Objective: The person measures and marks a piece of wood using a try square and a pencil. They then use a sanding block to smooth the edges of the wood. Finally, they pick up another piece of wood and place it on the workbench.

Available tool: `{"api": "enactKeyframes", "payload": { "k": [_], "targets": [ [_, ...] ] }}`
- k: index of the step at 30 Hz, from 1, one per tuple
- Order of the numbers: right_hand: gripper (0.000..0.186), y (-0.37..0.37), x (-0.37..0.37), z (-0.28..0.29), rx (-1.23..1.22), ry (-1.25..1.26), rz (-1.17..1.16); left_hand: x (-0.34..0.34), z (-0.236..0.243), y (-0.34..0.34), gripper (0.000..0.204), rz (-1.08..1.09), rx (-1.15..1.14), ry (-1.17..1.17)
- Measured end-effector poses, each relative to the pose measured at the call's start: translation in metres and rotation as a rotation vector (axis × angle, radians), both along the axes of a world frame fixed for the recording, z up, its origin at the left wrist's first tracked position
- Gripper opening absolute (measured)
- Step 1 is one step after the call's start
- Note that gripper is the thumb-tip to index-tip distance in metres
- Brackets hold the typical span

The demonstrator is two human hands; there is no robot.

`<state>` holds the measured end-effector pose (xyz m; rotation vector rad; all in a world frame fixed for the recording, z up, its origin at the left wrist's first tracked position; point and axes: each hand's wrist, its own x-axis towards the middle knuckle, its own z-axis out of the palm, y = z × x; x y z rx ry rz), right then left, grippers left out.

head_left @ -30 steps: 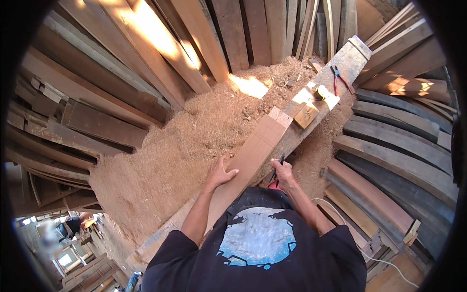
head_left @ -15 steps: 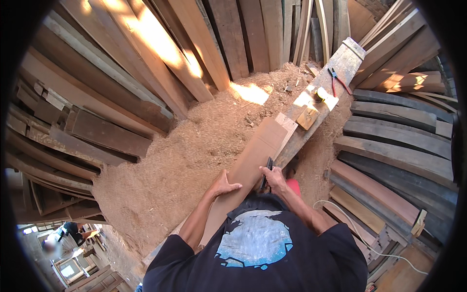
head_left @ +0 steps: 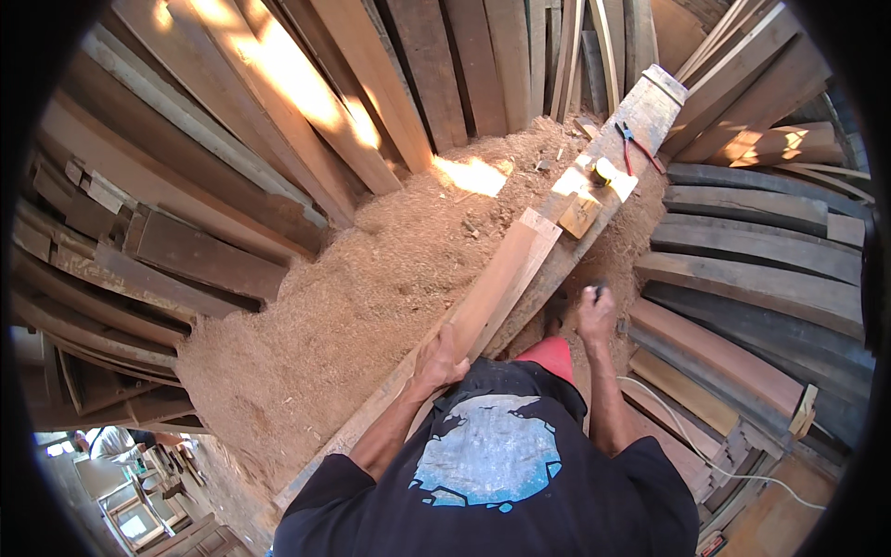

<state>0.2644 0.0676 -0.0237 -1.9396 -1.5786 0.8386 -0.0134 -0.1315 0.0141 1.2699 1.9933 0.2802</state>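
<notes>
L grip (head_left: 442,358) holds wd plank (head_left: 501,286) | R grip (head_left: 596,316) w/ dk obj (head_left: 599,290) | pliers (head_left: 626,136) on bench (head_left: 652,97)

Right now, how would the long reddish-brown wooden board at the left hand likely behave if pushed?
The board is probably stiff, being straight, solid-looking wood. Its flat faces suggest sliding rather than rolling. Its length may make it heavy to shift.

a brown board (head_left: 498,288) is slanting across mid-frame; a dark tool (head_left: 599,290), mostly hidden, is showing right of center.
</notes>
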Motion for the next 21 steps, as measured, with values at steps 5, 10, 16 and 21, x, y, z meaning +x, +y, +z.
{"api": "enactKeyframes", "payload": {
  "k": [5,10,16,21],
  "targets": [
    [0.022,0.016,0.011,0.066,0.502,0.155,0.004,0.002,-0.002,-0.002,0.082,-0.012,-0.014,-0.031],
    [0.013,0.002,-0.018,0.071,0.175,0.512,0.063,0.009,-0.001,0.02,0.091,-0.028,0.277,0.042],
    [0.011,-0.03,-0.055,0.009,-0.287,0.738,0.155,0.032,0.008,0.08,0.099,0.051,0.325,-0.014],
    [0.018,-0.033,-0.069,0.003,-0.411,0.584,0.279,0.047,0.008,0.092,0.104,-0.067,0.347,0.088]
  ]
}}
